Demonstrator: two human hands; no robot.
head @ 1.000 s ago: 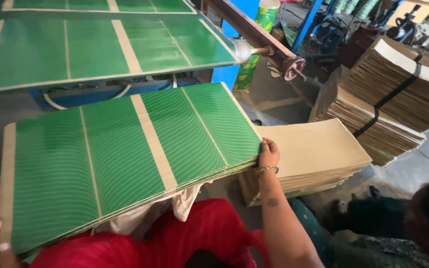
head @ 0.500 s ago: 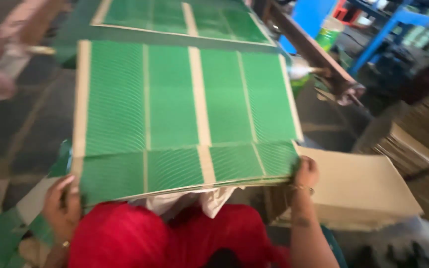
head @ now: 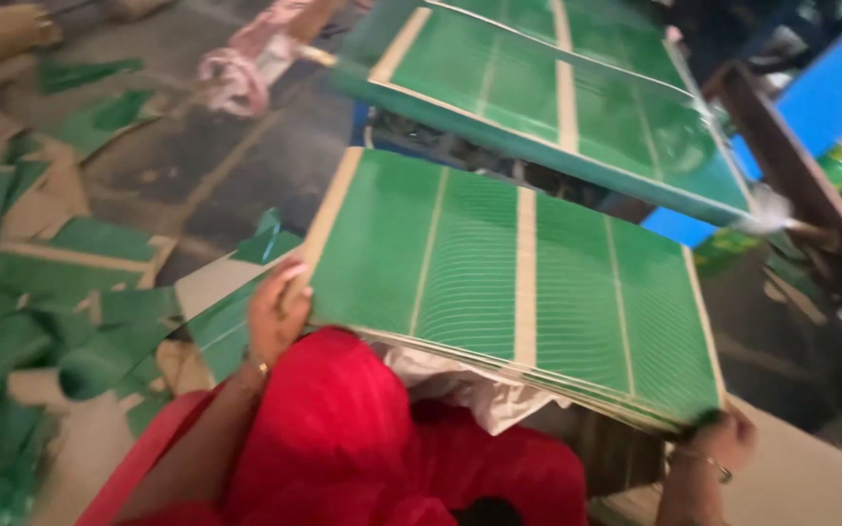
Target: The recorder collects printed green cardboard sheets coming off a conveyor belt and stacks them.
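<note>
I hold a thick stack of green printed sheets with tan stripes flat over my lap. My left hand grips the stack's near left corner. My right hand, with a bangle on the wrist, grips its near right corner. Red cloth covers my knees under the stack, with a pale cloth beneath the sheets.
A second pile of the same green sheets lies farther back on a frame. Green and tan offcuts litter the floor at left. A plain tan board lies at lower right. A blue frame stands at upper right.
My view has swung left, showing the scrap-strewn floor. The stack has turned with me, tilting down to the right, and both hands keep hold of its corners.
</note>
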